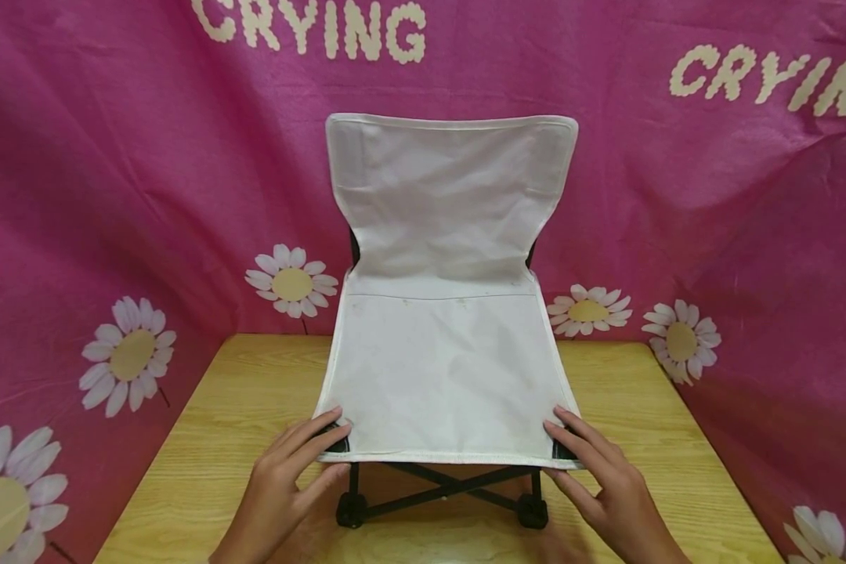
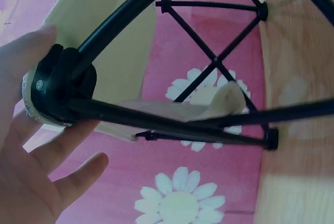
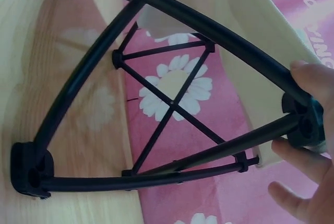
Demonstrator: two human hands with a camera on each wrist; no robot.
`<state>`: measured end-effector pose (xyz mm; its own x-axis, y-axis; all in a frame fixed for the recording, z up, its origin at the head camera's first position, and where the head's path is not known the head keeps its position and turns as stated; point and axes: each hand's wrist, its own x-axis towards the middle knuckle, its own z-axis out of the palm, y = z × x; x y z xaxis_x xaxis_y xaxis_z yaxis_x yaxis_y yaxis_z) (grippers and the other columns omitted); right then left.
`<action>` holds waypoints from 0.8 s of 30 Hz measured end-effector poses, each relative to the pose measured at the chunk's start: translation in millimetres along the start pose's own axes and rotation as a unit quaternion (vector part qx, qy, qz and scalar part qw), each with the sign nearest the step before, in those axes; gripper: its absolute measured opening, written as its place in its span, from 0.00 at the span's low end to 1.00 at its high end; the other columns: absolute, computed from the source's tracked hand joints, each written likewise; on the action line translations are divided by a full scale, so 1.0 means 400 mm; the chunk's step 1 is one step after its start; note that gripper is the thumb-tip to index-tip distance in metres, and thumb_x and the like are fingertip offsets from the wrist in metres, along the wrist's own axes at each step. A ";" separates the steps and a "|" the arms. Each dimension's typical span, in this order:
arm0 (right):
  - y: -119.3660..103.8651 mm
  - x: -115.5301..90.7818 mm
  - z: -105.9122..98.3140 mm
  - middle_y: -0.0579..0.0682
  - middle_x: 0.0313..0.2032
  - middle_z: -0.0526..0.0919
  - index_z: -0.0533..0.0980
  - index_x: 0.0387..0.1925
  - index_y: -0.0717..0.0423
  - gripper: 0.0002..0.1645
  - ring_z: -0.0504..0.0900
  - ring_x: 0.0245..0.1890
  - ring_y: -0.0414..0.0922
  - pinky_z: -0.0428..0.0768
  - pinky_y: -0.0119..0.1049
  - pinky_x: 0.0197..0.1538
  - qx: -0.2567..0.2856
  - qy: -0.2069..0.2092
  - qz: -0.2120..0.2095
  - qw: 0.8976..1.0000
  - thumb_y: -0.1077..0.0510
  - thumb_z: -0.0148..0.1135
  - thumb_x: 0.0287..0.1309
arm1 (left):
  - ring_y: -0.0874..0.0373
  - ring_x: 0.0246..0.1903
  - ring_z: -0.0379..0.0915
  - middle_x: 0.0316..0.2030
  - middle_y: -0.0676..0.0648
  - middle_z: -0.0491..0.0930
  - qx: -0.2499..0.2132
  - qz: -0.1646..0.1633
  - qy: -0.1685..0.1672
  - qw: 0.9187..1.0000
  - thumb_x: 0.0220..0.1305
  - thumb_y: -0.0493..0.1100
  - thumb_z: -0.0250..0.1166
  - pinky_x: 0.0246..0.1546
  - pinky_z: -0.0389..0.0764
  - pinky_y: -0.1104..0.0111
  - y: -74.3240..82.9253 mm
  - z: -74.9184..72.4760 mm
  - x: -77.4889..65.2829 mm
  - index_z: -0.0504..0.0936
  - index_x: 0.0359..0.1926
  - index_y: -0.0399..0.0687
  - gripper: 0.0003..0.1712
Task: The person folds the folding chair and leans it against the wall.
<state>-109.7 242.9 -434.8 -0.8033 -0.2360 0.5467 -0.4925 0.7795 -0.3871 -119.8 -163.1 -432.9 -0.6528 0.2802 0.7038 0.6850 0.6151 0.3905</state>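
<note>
The folding chair [image 1: 446, 345] stands fully opened on the bench [image 1: 211, 439], seat stretched flat. The left hand [image 1: 289, 478] and right hand [image 1: 599, 478] hold its 2 front corners with loosely curved fingers; nothing looks left to unfold

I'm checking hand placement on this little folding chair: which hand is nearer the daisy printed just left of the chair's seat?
Left. The left hand holds the seat's front-left corner, below that daisy. The right hand holds the front-right corner, across the chair.
</note>
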 end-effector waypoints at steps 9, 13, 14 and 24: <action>-0.001 -0.004 0.027 0.48 0.65 0.69 0.72 0.63 0.46 0.41 0.70 0.62 0.41 0.63 0.16 0.58 0.046 0.037 -0.017 0.998 0.67 0.73 0.46 | 0.55 0.57 0.71 0.59 0.47 0.75 -0.047 -0.012 0.022 0.999 0.48 0.36 0.75 0.57 0.64 0.81 -0.004 0.018 -0.006 0.81 0.56 0.50 0.31; 0.002 -0.002 0.042 0.53 0.64 0.69 0.72 0.62 0.52 0.31 0.70 0.63 0.44 0.63 0.17 0.59 0.064 0.066 -0.051 0.994 0.60 0.68 0.57 | 0.54 0.57 0.70 0.59 0.47 0.75 -0.050 -0.014 0.034 0.998 0.44 0.32 0.76 0.59 0.63 0.79 -0.006 0.028 -0.009 0.81 0.55 0.50 0.33; 0.003 -0.002 0.045 0.55 0.64 0.69 0.72 0.62 0.53 0.28 0.69 0.63 0.45 0.63 0.18 0.59 0.069 0.072 -0.059 0.993 0.57 0.65 0.60 | 0.53 0.58 0.70 0.59 0.47 0.75 -0.050 -0.016 0.036 0.998 0.43 0.31 0.75 0.59 0.62 0.79 -0.006 0.032 -0.009 0.81 0.55 0.50 0.34; 0.014 -0.003 0.049 0.56 0.62 0.71 0.74 0.60 0.55 0.26 0.70 0.63 0.44 0.65 0.17 0.58 0.086 0.086 -0.066 0.990 0.49 0.61 0.64 | 0.52 0.58 0.69 0.59 0.48 0.75 -0.063 -0.025 0.042 0.997 0.46 0.33 0.74 0.60 0.61 0.76 -0.017 0.040 -0.017 0.81 0.55 0.52 0.31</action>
<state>-118.0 235.9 -452.2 -0.6664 -0.2148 0.7140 -0.6507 0.6350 -0.4163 -125.1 -157.4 -449.9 -0.6617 0.1853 0.7265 0.6905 0.5281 0.4942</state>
